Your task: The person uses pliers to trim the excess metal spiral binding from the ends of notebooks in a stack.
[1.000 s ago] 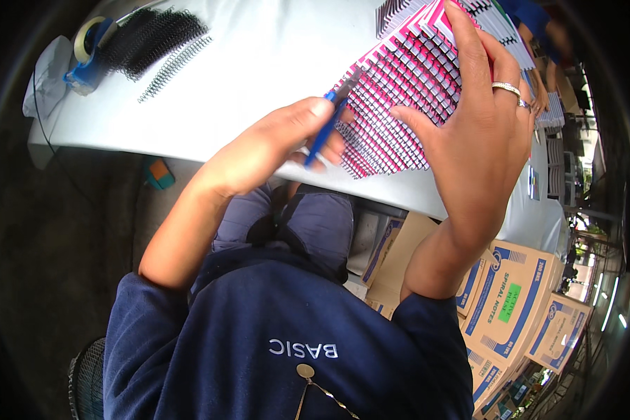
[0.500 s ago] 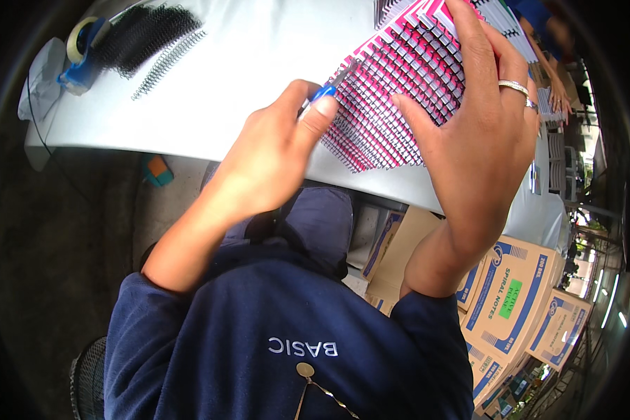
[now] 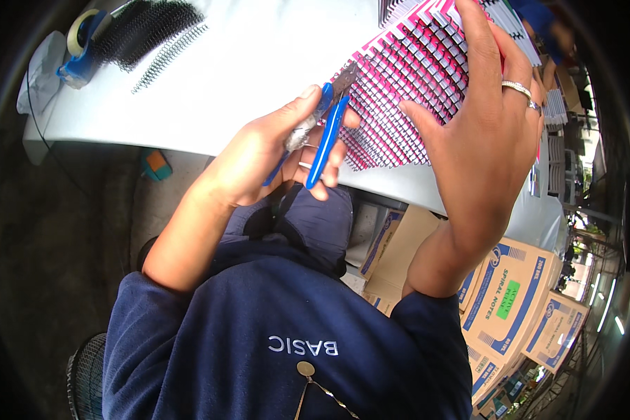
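My left hand (image 3: 255, 157) holds blue-handled wire cutters (image 3: 327, 143); their handles are spread apart, and something whitish is wrapped round one of them. The dark jaws point away from me at the left edge of a stack of spiral notebooks (image 3: 409, 87). Pink and white page edges show between the rows of black coil on this stack. Over its right side lies my right hand (image 3: 486, 133), fingers stretched toward the far edge and thumb out to the left against the coils. Two rings show on that hand.
Black spiral coils (image 3: 147, 31) lie piled at the far left of the white-covered table (image 3: 259, 56), near a blue tape dispenser (image 3: 77, 66) and a plastic bag (image 3: 40, 80). Cardboard cartons (image 3: 539, 336) stand low on the right. Part of another person (image 3: 542, 28) shows at the upper right.
The fingers of my left hand have loosened, and the cutters' handles have spread apart. Their jaws stay near the stack's left edge. My right hand has hardly moved.
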A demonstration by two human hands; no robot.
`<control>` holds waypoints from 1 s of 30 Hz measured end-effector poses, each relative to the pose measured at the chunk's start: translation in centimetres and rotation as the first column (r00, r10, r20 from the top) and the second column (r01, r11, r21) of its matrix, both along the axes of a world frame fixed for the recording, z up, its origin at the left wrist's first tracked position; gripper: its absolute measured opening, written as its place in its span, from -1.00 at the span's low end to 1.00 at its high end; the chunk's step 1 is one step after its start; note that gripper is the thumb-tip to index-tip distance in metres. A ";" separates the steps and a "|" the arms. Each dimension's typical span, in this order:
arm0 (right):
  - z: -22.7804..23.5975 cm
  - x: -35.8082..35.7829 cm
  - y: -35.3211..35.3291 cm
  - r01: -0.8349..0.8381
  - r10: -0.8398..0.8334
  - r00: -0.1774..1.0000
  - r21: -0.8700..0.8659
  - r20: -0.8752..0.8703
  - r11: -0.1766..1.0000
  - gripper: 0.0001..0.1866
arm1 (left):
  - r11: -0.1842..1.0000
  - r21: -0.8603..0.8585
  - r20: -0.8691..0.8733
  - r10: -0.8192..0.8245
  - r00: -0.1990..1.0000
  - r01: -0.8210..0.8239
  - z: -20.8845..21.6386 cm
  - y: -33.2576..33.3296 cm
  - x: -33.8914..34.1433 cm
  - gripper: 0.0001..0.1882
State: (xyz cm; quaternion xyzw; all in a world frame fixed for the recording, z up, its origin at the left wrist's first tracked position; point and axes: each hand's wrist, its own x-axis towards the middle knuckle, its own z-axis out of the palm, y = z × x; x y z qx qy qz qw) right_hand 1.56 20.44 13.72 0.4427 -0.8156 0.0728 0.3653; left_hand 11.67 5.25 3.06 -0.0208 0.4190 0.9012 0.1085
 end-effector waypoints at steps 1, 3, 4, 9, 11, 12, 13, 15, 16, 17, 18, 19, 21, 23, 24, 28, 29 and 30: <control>0.0 0.1 0.0 -0.003 0.003 1.000 0.000 0.001 1.000 -0.27 | 0.986 0.164 0.033 -0.010 0.999 0.004 -0.2 0.1 0.1 -0.28; -0.1 0.1 -0.2 -0.009 0.009 1.000 -0.004 0.002 1.000 -0.27 | 0.941 0.337 0.057 -0.053 0.997 0.031 0.1 0.1 0.1 -0.27; 0.1 0.1 0.0 0.002 -0.002 1.000 0.001 -0.004 1.000 -0.27 | 0.904 0.423 0.058 -0.089 0.994 0.056 0.3 0.2 -0.2 -0.26; -0.3 -0.1 -0.3 -0.016 0.016 1.000 -0.005 0.002 1.000 -0.26 | 0.877 0.428 -0.147 -0.169 0.975 0.217 -1.7 -0.7 0.3 -0.24; 0.2 0.1 0.3 0.015 -0.015 1.000 0.007 -0.016 1.000 -0.26 | 0.887 0.432 -0.087 -0.139 0.986 0.163 0.0 0.2 -0.1 -0.25; 0.4 0.3 0.5 0.032 -0.031 0.999 0.013 -0.025 0.999 -0.26 | 0.892 0.431 -0.057 -0.125 0.991 0.137 0.4 0.5 -0.4 -0.26; 0.2 0.0 0.3 0.021 -0.021 1.000 0.005 -0.022 1.000 -0.26 | 0.873 0.478 -0.007 -0.107 0.994 0.097 0.2 0.1 -0.6 -0.27; -0.2 -0.1 0.0 0.000 0.000 1.000 0.000 -0.010 1.000 -0.26 | 0.999 0.020 0.071 0.044 0.996 -0.046 0.7 0.0 0.1 -0.32; -0.3 0.0 0.0 0.000 0.000 1.000 0.003 -0.009 1.000 -0.25 | 0.972 -0.214 0.081 0.115 0.990 -0.095 1.0 0.2 0.5 -0.35; -0.3 0.1 -0.1 -0.001 0.001 1.000 0.006 -0.007 1.000 -0.25 | 0.629 -0.704 -0.135 0.340 0.931 -0.331 0.7 1.5 0.5 -0.46; -0.4 0.0 -0.3 -0.001 0.001 1.000 0.005 -0.010 1.000 -0.25 | 0.283 -0.858 -0.317 0.364 0.876 -0.428 -0.1 1.9 0.1 -0.53; -0.1 0.1 -0.1 0.015 -0.015 0.999 0.011 -0.028 1.000 -0.25 | 0.319 -0.832 -0.342 0.350 0.872 -0.454 -0.5 2.2 -0.1 -0.51; 0.7 0.7 0.2 0.046 -0.045 0.998 0.022 -0.049 0.999 -0.25 | 0.703 -0.622 -0.224 0.262 0.939 -0.345 -0.7 1.7 -0.5 -0.45; 0.2 0.1 0.3 0.020 -0.020 0.999 0.001 -0.028 1.000 -0.25 | 0.992 0.095 0.058 0.072 0.996 -0.078 -0.8 1.2 -0.2 -0.36; -0.1 -0.1 0.3 0.011 -0.011 1.000 -0.005 -0.012 1.000 -0.24 | 0.925 0.379 0.039 -0.035 0.999 0.018 -1.2 1.0 -0.1 -0.36; -0.1 0.1 0.2 0.023 -0.023 0.999 0.010 -0.028 1.000 -0.24 | 0.880 -0.460 0.071 0.168 0.983 -0.117 0.5 0.8 0.5 -0.44; -0.1 0.2 0.2 0.026 -0.026 0.999 0.013 -0.032 1.000 -0.24 | 0.443 -0.815 -0.244 0.321 0.915 -0.373 -0.3 1.8 0.2 -0.52; -0.1 0.2 0.2 0.030 -0.029 0.999 0.016 -0.035 0.999 -0.24 | 0.153 -0.908 -0.322 0.338 0.885 -0.389 -0.7 2.1 0.1 -0.55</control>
